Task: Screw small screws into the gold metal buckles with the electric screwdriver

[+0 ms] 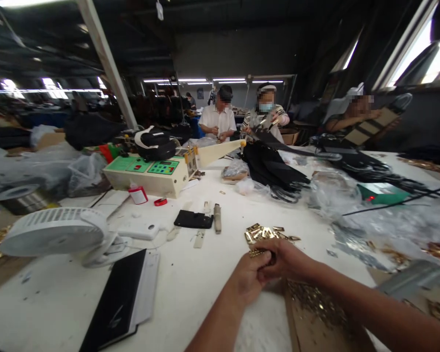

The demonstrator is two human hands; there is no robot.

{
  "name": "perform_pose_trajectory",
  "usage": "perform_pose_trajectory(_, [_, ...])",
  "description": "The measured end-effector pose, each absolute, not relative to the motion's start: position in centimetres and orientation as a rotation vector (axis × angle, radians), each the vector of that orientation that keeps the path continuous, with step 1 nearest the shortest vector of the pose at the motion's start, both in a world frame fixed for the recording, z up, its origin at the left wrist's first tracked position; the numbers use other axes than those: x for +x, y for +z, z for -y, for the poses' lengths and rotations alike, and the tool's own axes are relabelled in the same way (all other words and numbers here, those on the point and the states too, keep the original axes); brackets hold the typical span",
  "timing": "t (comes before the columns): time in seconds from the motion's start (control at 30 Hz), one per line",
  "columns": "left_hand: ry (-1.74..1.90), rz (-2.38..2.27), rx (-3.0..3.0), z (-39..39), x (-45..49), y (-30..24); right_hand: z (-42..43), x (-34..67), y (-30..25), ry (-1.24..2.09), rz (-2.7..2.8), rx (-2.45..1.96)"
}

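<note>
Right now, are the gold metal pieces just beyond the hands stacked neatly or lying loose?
Lying loose: the gold metal pieces point in different directions, some overlapping, on the white tabletop.

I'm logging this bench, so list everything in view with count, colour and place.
table: one, white, centre
loose gold pieces: many, gold, right of centre
cardboard box: one, brown, bottom right
small metal bits: many, gold, inside that box
notebook: one, black, near left
fan: one, white, left
spool: one, silvery, far left
machine: one, cream and green, back left
bottle: one, red and white, before the machine
flat case: one, black, mid-table
black pieces: several, black, back centre
plastic bags: several, clear, both sides
green box: one, green, right
people: at least three, varied clothing, background
held pieces: uncountable, gold, right of centre
left grip: one, bare, on held pieces
right grip: one, bare, against the left
</note>
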State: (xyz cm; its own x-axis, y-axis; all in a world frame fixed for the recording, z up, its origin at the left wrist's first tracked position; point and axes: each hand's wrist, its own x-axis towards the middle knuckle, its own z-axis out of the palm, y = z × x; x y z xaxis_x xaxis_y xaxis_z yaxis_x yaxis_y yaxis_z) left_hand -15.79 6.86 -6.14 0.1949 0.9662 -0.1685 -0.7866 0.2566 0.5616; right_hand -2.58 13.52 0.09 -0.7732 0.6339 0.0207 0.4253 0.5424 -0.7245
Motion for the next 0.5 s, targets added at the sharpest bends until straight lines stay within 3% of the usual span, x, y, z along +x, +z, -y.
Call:
perform_pose_trajectory(0.37, [1.277, -0.606, 0.417, -7.5, -16.1, -5.4, -15.3, -1.6, -0.7, 0.893, 2.504, -0.784])
perform_pose_trajectory(0.5, [1.290, -0.649, 0.371, -8.2, -16.9, -5.1, -18.4, 2.6, 0.8, 0.691, 2.375, -1.149])
